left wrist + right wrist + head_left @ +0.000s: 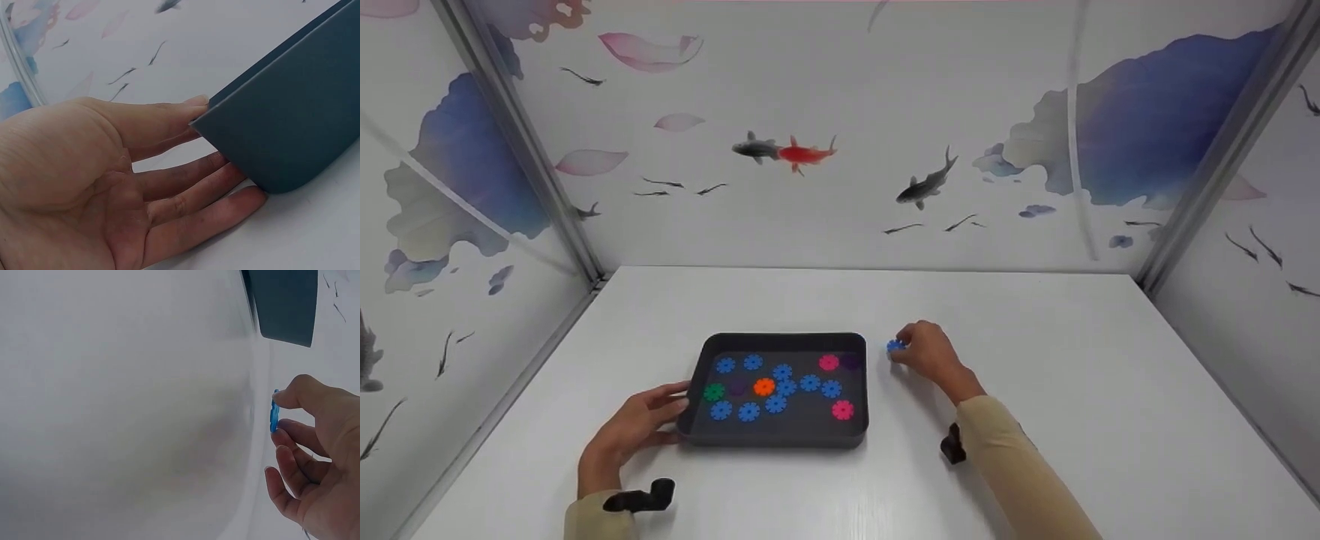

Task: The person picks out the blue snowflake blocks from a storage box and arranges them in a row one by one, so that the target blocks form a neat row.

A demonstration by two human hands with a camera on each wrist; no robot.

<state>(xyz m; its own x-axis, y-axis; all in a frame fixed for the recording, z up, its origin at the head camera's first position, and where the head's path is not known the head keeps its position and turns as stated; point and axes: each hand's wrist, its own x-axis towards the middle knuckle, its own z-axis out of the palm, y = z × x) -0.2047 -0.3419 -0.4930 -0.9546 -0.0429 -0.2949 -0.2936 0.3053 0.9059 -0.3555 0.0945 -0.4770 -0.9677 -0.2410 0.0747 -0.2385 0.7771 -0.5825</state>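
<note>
A: Beginning from the left, how does the left hand [634, 420] stand?

B: It rests at the left wall of the dark grey tray [772, 438]. The fingers are rather straight and touch the wall from outside, with the thumb tip at the rim, so this grip is loose.

A: How is the tray made?

B: It is rectangular, with low walls, rounded corners and a smooth, matt surface. I judge it stiff, and light enough to slide, so the wall is a sensible place for steadying it.

A: And inside?

B: Flat, round pieces, notched about the edge: a green disc [714, 392], an orange disc [764, 387], many blue discs [748, 412] and two pink discs [842, 410]. There seem to be purple discs [739, 387] also, but on the dark bottom I cannot see their outline well.

A: Where is the last piece?

B: This blue notched disc [274, 412] is to the right of the tray, apart from it, above the white table [1080, 420]. The right hand [931, 354] pinches it by opposite edges, between thumb and fingertip.

A: How will it handle?

B: I expect thin plastic, very light and fairly stiff, not fragile. The face may be slippery, so the notched edge is the better hold.
</note>
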